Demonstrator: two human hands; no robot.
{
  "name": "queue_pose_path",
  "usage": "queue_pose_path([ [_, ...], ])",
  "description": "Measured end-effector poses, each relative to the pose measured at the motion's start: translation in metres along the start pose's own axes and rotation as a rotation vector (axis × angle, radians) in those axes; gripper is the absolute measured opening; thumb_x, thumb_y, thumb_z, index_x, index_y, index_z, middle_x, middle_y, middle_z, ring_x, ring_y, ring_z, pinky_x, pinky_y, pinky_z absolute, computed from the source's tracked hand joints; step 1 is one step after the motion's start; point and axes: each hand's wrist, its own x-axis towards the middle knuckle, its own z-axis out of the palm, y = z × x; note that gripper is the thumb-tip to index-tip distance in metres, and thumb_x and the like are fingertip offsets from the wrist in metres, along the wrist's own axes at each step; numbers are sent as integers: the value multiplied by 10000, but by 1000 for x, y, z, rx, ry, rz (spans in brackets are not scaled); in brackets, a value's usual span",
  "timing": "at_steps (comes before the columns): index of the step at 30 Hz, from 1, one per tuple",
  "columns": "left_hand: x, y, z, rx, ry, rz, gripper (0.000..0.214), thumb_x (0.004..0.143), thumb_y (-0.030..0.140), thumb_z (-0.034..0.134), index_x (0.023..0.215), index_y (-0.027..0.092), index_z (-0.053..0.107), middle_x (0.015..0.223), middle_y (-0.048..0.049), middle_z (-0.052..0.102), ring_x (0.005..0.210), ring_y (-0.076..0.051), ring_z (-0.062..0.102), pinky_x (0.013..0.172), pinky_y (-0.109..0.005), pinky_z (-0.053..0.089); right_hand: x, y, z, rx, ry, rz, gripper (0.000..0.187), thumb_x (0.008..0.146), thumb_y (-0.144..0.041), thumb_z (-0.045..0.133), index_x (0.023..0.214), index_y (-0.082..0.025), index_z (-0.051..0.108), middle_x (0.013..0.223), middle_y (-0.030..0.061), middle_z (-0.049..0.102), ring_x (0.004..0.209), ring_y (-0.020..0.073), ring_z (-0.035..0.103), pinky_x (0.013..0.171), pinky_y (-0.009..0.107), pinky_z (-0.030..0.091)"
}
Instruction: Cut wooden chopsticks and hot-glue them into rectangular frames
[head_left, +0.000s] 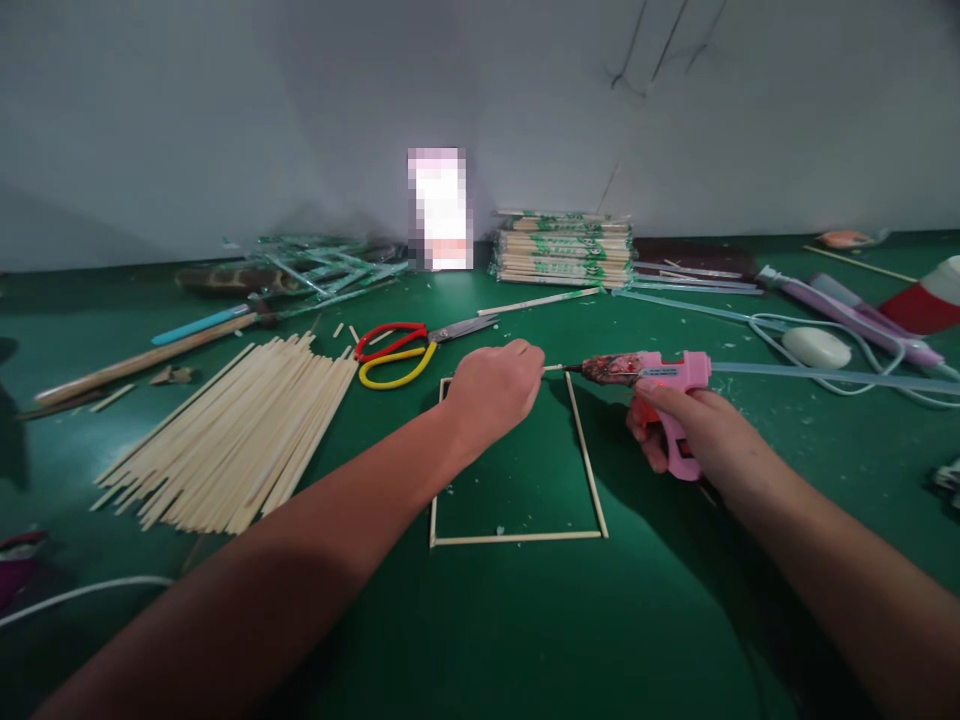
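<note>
My left hand (495, 385) is closed around a thin wooden stick (553, 368), whose right end pokes out past the fingers. In my right hand (686, 415) is a pink hot glue gun (675, 370) with a stained front, a clear glue stick (795, 375) running out of its back. The gun's nozzle tip is at the stick's end; whether they touch I cannot tell. Below both hands, several sticks lie on the green table as a square frame (517, 538). Its right side (586, 455) is in plain view, while my left hand and forearm cover part of the left side.
Many loose sticks (232, 430) are heaped at left. Red-and-yellow-handled scissors (397, 355) lie behind the frame. Wrapped chopstick bundles (566, 248) and a bright, blurred-out screen (441, 205) stand by the wall. A white cable (892, 350) coils at right; a long wooden-handled tool (142, 360) lies far left.
</note>
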Motion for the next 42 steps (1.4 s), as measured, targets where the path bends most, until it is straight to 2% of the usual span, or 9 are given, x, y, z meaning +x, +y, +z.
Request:
queue_pose_path([
  [11, 1, 0, 0, 10, -5, 4, 211, 909, 225, 421, 885, 140, 613, 861, -54, 642, 728, -182, 599, 552, -286, 379, 0, -1, 3, 31, 30, -54, 360, 813, -480, 527, 603, -188, 544, 555, -10, 557, 368, 90, 483, 386, 255, 305],
  [19, 1, -1, 1, 35, 8, 14, 216, 908, 222, 419, 875, 137, 616, 843, -65, 642, 720, -177, 595, 579, -284, 386, -1, -1, 2, -28, 14, -13, 400, 805, -525, 519, 587, -191, 548, 470, 5, 535, 367, 112, 472, 372, 252, 283],
  [25, 2, -1, 1, 39, -3, 3, 222, 909, 230, 418, 882, 147, 621, 848, -54, 643, 713, -184, 593, 570, -295, 384, -2, -1, 3, -21, 53, -45, 384, 805, -515, 523, 603, -188, 543, 516, 4, 559, 364, 102, 484, 376, 246, 309],
  [30, 2, 0, 0, 34, -11, 2, 224, 911, 231, 417, 889, 146, 623, 854, -50, 645, 718, -183, 594, 573, -297, 377, -2, -3, 7, -40, 79, -18, 377, 815, -501, 502, 594, -197, 545, 410, -1, 512, 357, 115, 477, 385, 251, 309],
  [36, 1, 0, 2, 39, 9, 12, 214, 903, 221, 425, 876, 142, 621, 847, -56, 648, 725, -187, 598, 580, -305, 380, -2, -3, 8, 15, 69, -33, 342, 790, -485, 539, 619, -190, 547, 537, 7, 572, 381, 101, 493, 383, 250, 305],
  [42, 2, 0, 2, 43, 10, 11, 220, 906, 228, 425, 865, 142, 623, 839, -56, 647, 721, -188, 596, 595, -303, 390, -2, -4, 8, -21, 57, -26, 376, 803, -502, 522, 597, -187, 537, 458, -12, 520, 365, 99, 481, 376, 239, 284],
])
